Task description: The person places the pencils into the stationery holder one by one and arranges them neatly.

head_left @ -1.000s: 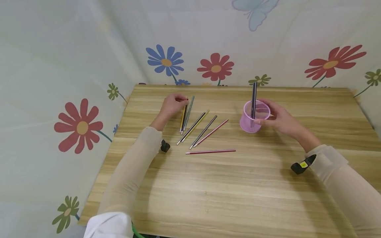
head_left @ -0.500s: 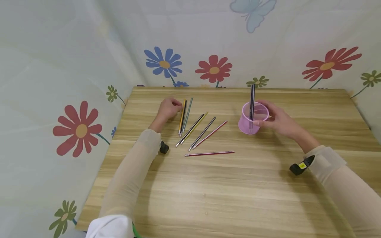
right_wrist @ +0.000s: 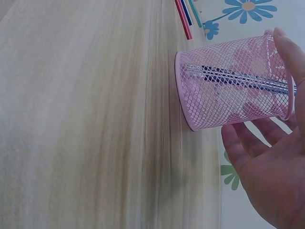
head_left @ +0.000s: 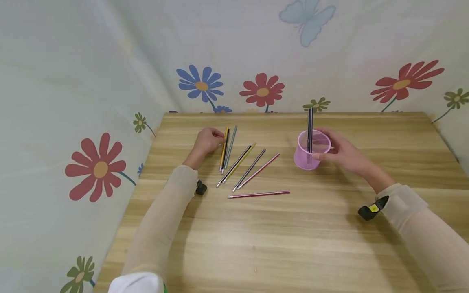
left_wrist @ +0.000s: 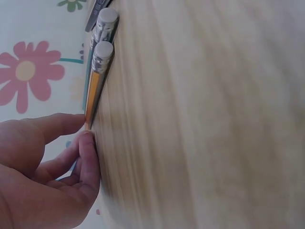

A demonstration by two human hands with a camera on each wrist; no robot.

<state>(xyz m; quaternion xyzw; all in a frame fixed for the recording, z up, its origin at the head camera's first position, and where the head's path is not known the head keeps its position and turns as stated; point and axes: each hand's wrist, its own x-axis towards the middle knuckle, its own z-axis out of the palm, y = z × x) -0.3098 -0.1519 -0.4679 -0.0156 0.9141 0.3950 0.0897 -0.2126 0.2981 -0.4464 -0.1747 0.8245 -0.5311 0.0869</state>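
Note:
My left hand (head_left: 208, 142) is at the far end of a yellow pencil (head_left: 223, 154). In the left wrist view, its thumb and fingers pinch the sharpened end of that orange-yellow pencil (left_wrist: 94, 88), which lies on the wood with its white eraser towards the camera. Close beside it lie a black pencil (head_left: 226, 148) and a green one (head_left: 231, 146). My right hand (head_left: 346, 152) holds a pink mesh pencil cup (head_left: 301, 158) by its right side, thumb at the rim and fingers around the wall. Dark pencils (head_left: 310, 122) stand upright inside the cup.
Several more pencils lie fanned out between the hands: a black-and-yellow pair (head_left: 236, 165), a dark one (head_left: 249, 170) and a red one (head_left: 258, 171). Another red pencil (head_left: 258, 195) lies crosswise nearer the front. A flowered cloth (head_left: 227, 49) hangs behind the wooden table (head_left: 286, 244).
The left hand has shifted from the tops of the black and yellow pencils to the yellow pencil's left side. The right hand and cup stay in place while the head view tilts slightly.

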